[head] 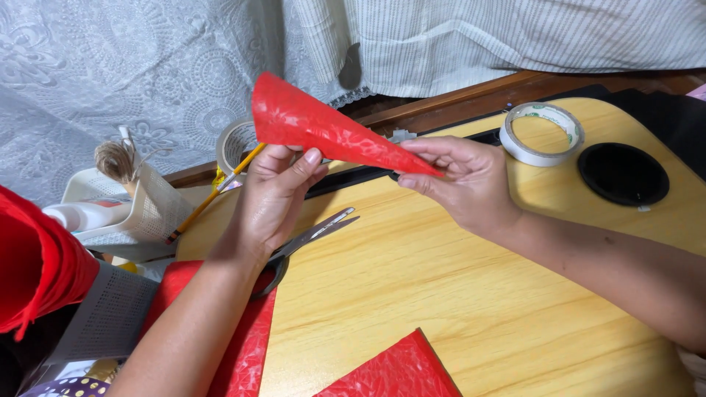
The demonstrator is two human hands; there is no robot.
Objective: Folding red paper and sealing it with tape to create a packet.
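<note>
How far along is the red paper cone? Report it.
Done: the red paper cone is rolled, and the scissors lie set down. In hand: the left hand and right hand pinch it. Left: no tape visible on it; the tape roll sits untouched.

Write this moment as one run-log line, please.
left hand: holds wide end of red paper cone | right hand: pinches its tip | scissors: lying on wooden table

The left hand hides the handles of the scissors. The red sheet near the bottom is cut off by the edge. The yellow pencil goes behind the white basket.
</note>
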